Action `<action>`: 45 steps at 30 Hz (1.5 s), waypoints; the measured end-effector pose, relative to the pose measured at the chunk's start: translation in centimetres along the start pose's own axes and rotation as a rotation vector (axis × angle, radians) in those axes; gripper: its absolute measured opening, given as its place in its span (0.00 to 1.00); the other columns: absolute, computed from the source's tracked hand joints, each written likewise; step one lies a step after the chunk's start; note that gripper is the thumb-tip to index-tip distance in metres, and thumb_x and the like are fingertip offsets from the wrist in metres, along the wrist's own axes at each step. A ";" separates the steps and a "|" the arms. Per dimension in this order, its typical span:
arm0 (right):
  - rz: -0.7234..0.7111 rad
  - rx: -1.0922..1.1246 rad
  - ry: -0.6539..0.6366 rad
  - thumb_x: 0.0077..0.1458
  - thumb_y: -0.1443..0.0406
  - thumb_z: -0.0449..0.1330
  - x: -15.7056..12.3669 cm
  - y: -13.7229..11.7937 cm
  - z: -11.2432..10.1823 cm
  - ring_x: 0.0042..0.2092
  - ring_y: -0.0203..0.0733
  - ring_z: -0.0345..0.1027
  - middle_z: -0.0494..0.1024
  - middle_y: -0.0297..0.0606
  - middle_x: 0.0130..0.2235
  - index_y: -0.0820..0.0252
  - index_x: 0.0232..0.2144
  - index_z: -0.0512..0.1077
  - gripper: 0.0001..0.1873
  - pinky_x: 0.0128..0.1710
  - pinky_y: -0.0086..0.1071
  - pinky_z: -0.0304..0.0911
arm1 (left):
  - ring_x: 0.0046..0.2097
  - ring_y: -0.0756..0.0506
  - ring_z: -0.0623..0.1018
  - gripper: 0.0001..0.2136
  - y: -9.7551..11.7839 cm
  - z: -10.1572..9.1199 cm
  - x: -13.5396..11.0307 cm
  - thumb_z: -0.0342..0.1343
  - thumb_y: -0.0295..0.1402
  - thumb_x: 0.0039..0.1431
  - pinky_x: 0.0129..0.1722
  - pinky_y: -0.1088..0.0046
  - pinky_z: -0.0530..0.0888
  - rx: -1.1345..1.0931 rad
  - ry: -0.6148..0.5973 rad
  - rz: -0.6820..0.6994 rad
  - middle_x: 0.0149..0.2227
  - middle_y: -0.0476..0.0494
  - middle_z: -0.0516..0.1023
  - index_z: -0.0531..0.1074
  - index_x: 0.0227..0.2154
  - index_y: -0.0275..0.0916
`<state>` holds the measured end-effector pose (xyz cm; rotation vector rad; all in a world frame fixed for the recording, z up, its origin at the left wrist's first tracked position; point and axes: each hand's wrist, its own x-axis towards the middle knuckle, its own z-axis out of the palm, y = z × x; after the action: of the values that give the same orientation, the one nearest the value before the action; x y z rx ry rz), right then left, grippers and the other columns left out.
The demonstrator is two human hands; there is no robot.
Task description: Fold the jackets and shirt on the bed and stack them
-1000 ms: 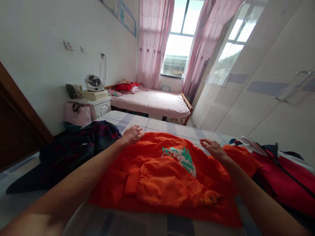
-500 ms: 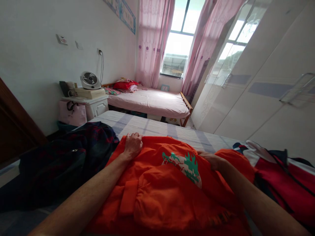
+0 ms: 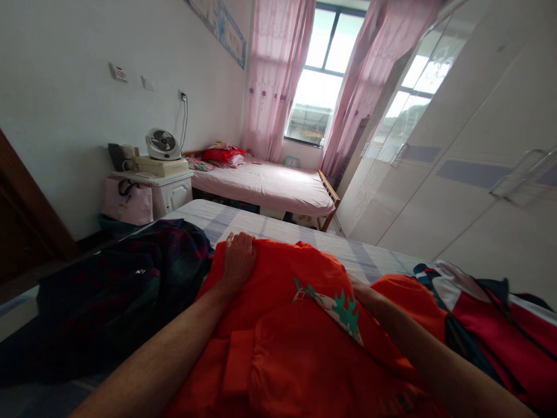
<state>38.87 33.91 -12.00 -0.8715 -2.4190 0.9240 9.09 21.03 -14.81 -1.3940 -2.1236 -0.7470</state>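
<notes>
An orange sweatshirt (image 3: pixel 300 313) with a green and white print lies spread on the bed before me, a sleeve with its cuff folded over the front. My left hand (image 3: pixel 239 261) is closed on its far left edge, fingers curled over the fabric. At the right side of the print, my right hand (image 3: pixel 364 295) grips the cloth, its fingertips partly hidden by the fabric. More orange cloth (image 3: pixel 411 302) sticks out beyond my right wrist.
Dark plaid clothing (image 3: pixel 130 290) is heaped on the left. Red, white and navy clothing (image 3: pixel 491 319) lies on the right. The striped bed sheet (image 3: pixel 261 223) shows behind. Farther off are a pink-covered bed (image 3: pixel 270 183), a fan (image 3: pixel 163 143) on a cabinet and a white wardrobe (image 3: pixel 456 203).
The sweatshirt's upper right part is drawn up and folds partly over the print, so less of the print shows. Both hands keep their hold, the right slightly lower in view.
</notes>
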 end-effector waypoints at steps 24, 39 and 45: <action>-0.397 0.330 0.534 0.48 0.62 0.59 0.5 -11.2 -8.8 0.44 0.41 0.68 0.77 0.32 0.38 0.57 0.33 0.72 0.09 0.48 0.39 0.63 | 0.41 0.40 0.75 0.11 -2.7 -6.7 -0.6 0.42 0.31 0.60 0.41 0.64 0.71 -0.021 -0.054 0.272 0.37 0.38 0.75 0.69 0.37 0.37; -0.012 -0.689 -0.032 0.45 0.70 0.55 -5.1 4.3 -5.8 0.58 0.53 0.60 0.72 0.42 0.53 0.56 0.47 0.72 0.24 0.57 0.50 0.50 | 0.48 0.35 0.75 0.18 -3.1 -6.4 -4.3 0.51 0.34 0.55 0.45 0.58 0.72 0.039 -0.306 0.532 0.48 0.32 0.75 0.70 0.48 0.34; 0.112 -0.837 0.260 0.53 0.71 0.50 -5.9 5.2 -6.7 0.39 0.45 0.69 0.76 0.48 0.33 0.63 0.28 0.72 0.11 0.49 0.40 0.54 | 0.47 0.38 0.76 0.18 -3.9 -5.6 -4.7 0.45 0.24 0.55 0.46 0.60 0.70 0.087 -0.356 0.443 0.46 0.37 0.77 0.72 0.46 0.38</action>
<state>48.99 35.98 -11.81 -1.3031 -2.5169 -0.2303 7.75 12.87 -14.56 -1.9703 -1.9471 -0.2426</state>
